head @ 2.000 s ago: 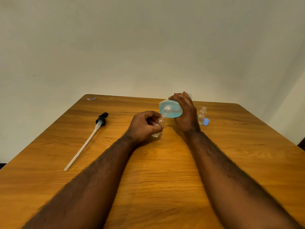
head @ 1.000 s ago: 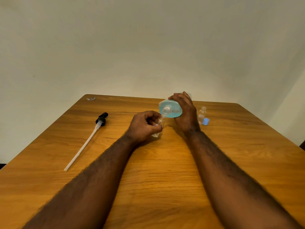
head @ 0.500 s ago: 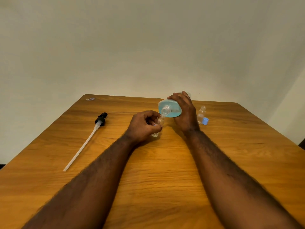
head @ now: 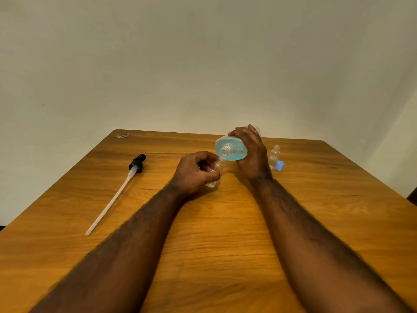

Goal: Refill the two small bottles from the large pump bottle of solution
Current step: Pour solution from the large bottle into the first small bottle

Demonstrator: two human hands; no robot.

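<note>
My right hand grips the large bottle of blue solution, tipped over with its open neck pointing down toward me. That neck meets the mouth of a small clear bottle, which my left hand holds tilted just above the table; my fingers hide most of it. A second small clear bottle stands uncapped to the right of my right hand, with a blue cap lying beside it.
The black pump head with its long white tube lies on the left side of the wooden table. A small scrap sits at the far left corner. A plain wall rises behind the table.
Both hands and both bottles have held nearly the same pose; the large bottle stays tipped over the small one.
</note>
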